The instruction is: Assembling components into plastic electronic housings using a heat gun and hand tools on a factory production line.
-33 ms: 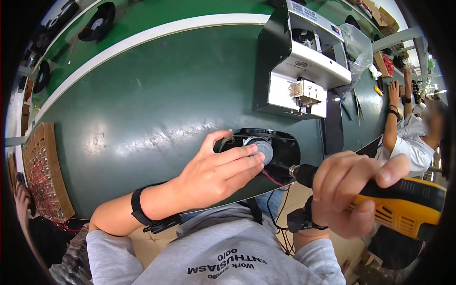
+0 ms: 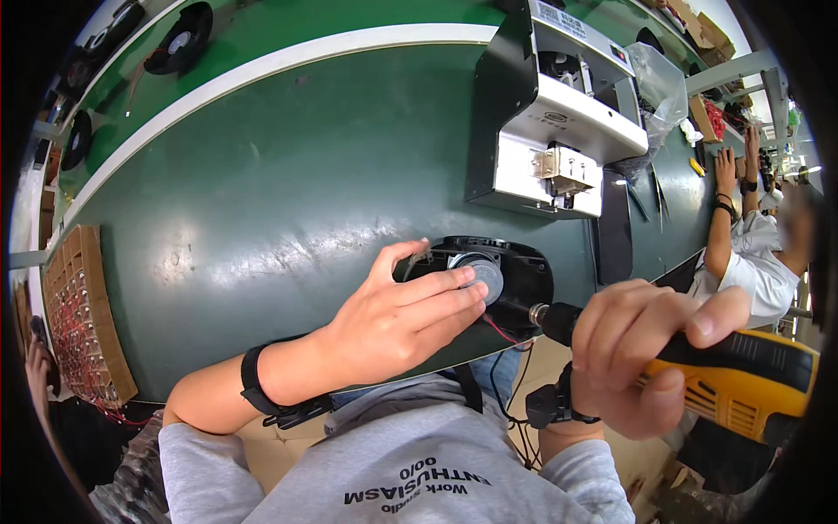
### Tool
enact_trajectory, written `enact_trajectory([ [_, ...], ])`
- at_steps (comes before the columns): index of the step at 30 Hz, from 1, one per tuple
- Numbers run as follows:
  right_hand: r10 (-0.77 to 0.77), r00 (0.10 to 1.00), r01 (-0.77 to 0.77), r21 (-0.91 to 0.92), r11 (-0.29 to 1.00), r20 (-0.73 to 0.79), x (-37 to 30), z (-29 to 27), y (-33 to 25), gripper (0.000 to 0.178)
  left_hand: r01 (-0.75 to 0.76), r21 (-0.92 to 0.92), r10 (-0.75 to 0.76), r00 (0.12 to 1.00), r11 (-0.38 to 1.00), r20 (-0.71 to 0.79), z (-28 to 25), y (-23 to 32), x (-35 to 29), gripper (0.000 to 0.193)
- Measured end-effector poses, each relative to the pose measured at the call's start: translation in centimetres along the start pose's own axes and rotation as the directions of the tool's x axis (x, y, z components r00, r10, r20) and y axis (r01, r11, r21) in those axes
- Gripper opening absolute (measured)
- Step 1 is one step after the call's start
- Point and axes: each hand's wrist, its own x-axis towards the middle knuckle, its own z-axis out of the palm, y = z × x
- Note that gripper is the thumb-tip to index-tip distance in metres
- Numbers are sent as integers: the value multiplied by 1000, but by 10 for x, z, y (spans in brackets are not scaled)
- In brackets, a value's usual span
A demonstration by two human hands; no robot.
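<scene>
Near the table's front edge lies a black plastic housing point(image 2: 526, 275) with a round grey speaker point(image 2: 485, 278) set in it. My left hand point(image 2: 406, 314) grips it, the fingertips pressing on the speaker's round back and the thumb at the housing's left rim. A thin red wire point(image 2: 497, 330) runs along the near side of the housing. My right hand point(image 2: 642, 354) is wrapped round a yellow and black power screwdriver point(image 2: 742, 380). Its metal nose point(image 2: 539, 313) points left and meets the housing's right near side; the very tip of the bit is hidden.
Behind the housing stands a silver and black machine point(image 2: 559, 122), with a dark flat pad point(image 2: 614, 231) to its right. A cardboard tray point(image 2: 87, 314) of wired parts sits at the left edge. Black speakers point(image 2: 181, 39) lie on the far shelf. A co-worker point(image 2: 742, 227) sits at right.
</scene>
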Motion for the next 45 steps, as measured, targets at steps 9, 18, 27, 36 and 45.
enact_trajectory([
  [9,-7,997,8,3,1000,-79,-9,0,8,32,34,-14,-34,999,999,10,-2,1,3,36],
  [18,6,998,-6,0,1000,-66,-10,1,11,31,30,-13,-30,1000,999,3,-2,0,4,37],
  [27,9,999,-11,-49,999,-43,-8,5,12,31,21,-34,-21,1000,999,3,-2,-1,3,38],
  [36,89,996,-89,68,994,9,-12,-3,10,41,12,-30,-12,1000,999,2,0,-3,4,39],
  [45,-13,991,0,96,995,131,-9,5,20,38,12,-18,-12,1000,1000,-10,-5,-5,4,39],
])
